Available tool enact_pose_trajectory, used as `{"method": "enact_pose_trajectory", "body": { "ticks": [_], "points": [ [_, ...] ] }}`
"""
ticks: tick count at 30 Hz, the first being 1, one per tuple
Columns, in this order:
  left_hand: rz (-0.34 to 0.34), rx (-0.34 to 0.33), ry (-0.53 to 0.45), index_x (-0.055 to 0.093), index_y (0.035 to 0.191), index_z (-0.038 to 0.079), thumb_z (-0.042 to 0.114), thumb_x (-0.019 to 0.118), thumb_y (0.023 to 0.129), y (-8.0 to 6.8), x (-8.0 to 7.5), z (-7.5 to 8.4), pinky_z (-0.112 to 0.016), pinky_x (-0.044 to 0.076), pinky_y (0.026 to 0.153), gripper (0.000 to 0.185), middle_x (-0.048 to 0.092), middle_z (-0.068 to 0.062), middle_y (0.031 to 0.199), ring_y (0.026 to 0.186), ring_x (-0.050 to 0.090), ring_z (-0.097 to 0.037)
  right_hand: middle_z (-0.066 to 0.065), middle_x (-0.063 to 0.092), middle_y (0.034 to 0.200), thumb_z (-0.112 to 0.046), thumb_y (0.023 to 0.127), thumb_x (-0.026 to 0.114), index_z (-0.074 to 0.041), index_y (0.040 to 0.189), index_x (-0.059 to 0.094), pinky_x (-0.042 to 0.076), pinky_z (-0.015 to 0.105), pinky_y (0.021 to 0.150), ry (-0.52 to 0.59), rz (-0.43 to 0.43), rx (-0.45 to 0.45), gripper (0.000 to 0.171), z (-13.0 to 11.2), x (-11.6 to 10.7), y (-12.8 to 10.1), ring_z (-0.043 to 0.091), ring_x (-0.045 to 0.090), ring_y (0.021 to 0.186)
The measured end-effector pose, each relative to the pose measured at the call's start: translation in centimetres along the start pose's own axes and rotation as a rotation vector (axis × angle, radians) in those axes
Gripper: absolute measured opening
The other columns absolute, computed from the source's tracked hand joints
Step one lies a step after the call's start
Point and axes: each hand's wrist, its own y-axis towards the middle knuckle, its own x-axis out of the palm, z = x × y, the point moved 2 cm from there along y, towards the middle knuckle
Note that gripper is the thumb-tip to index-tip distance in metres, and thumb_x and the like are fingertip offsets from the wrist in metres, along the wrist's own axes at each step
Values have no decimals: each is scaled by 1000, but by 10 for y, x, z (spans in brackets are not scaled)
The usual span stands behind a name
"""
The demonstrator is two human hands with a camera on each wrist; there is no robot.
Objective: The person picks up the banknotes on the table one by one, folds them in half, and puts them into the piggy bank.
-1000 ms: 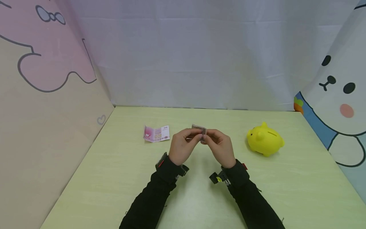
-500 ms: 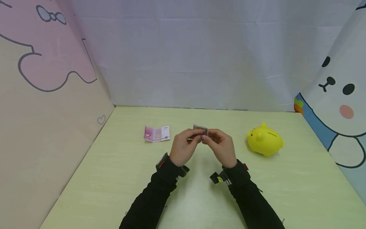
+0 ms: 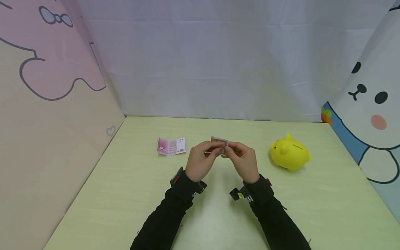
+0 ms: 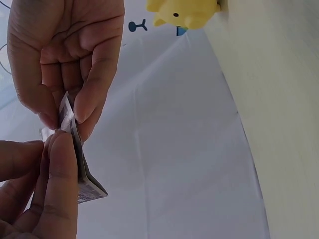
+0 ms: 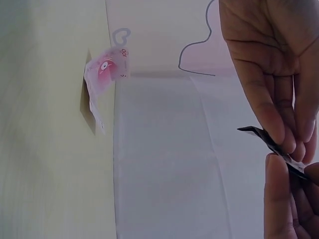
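Above the middle of the pale green table (image 3: 125, 194), both hands hold one small folded grey-brown banknote (image 3: 219, 143) between them. My left hand (image 3: 215, 149) pinches its left side with thumb and fingers. My right hand (image 3: 227, 150) pinches its right side. In the left wrist view the folded banknote (image 4: 76, 149) stands edge-on between my left hand (image 4: 52, 144) below and my right hand (image 4: 65, 112) above. The right wrist view shows the banknote (image 5: 266, 139) as a thin dark edge between the fingertips of both hands.
A folded pink banknote (image 3: 171, 146) (image 5: 103, 74) lies on the table left of the hands. A yellow piggy bank (image 3: 290, 152) (image 4: 183, 10) with a slot on its back stands to the right. Cloth walls with cartoon prints close off the table's left, back and right.
The hands stay in the same place. The right hand's fingers have shifted slightly along the folded banknote and closed in on it.
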Motion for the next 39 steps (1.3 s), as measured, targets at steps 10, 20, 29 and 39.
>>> {"method": "enact_pose_trajectory", "body": {
  "ticks": [10,20,29,39],
  "points": [
    [113,55,-8,72,106,3,10,69,91,1,-9,1,-25,56,73,17,71,-14,100,84,68,-24,30,68,105,-5,95,61,10,109,69,59,23,70,-44,52,48,22,2,-8,2,0,69,75],
    [60,-79,-60,64,121,0,15,71,90,3,-13,-3,-37,57,85,35,67,-16,114,99,66,-28,29,68,106,-5,95,61,10,110,68,59,23,71,-31,47,63,22,-4,-9,2,2,69,76],
    [-19,-120,-71,69,113,1,15,68,93,4,-10,-4,-28,57,80,25,71,-16,102,91,68,-25,28,67,106,-3,95,61,11,111,68,59,24,71,-16,37,50,22,-6,-8,0,2,69,76],
    [11,-135,-111,69,105,-2,10,67,92,5,-10,-8,-23,55,70,18,69,-19,93,71,61,-11,25,68,105,-2,95,60,12,111,67,60,25,70,10,11,52,22,-4,-6,1,4,70,76]
  ]
}}
